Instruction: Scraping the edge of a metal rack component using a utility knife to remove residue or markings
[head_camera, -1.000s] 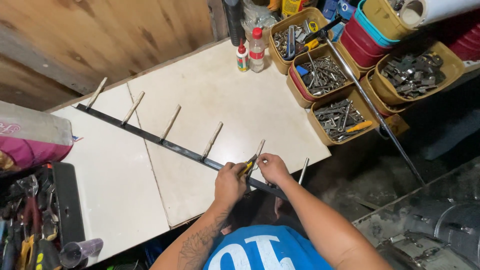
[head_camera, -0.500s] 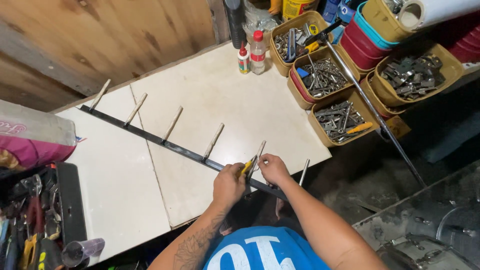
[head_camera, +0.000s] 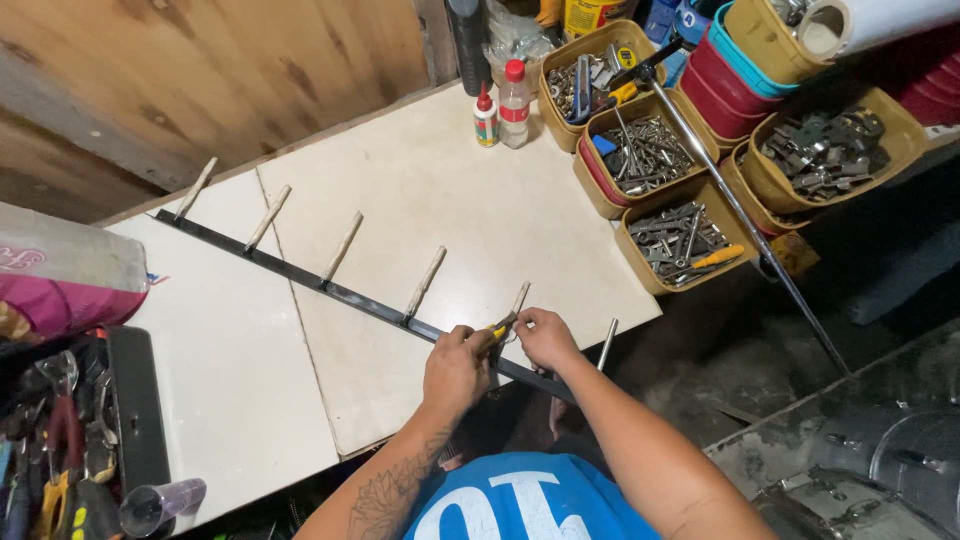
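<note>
Fingers of left hand (head_camera: 455, 368) clamped on a yellow-handled tool (head_camera: 497, 328); right hand (head_camera: 545, 338) pinches a peg (head_camera: 518, 299) on the black metal bar (head_camera: 300, 276), near bench (head_camera: 420, 200) edge.

Left hand (head_camera: 455, 368): fingers curled closed in a pinch, knuckles up.
Right hand (head_camera: 545, 338): fingers closed, just beside left hand.
Forearms: both extended forward, converging; left forearm tattooed.

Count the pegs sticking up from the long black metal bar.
6, in a row along the bar: the far-left peg, then pegs at, one between both hands, and the near-end peg. None looks hidden.
</note>
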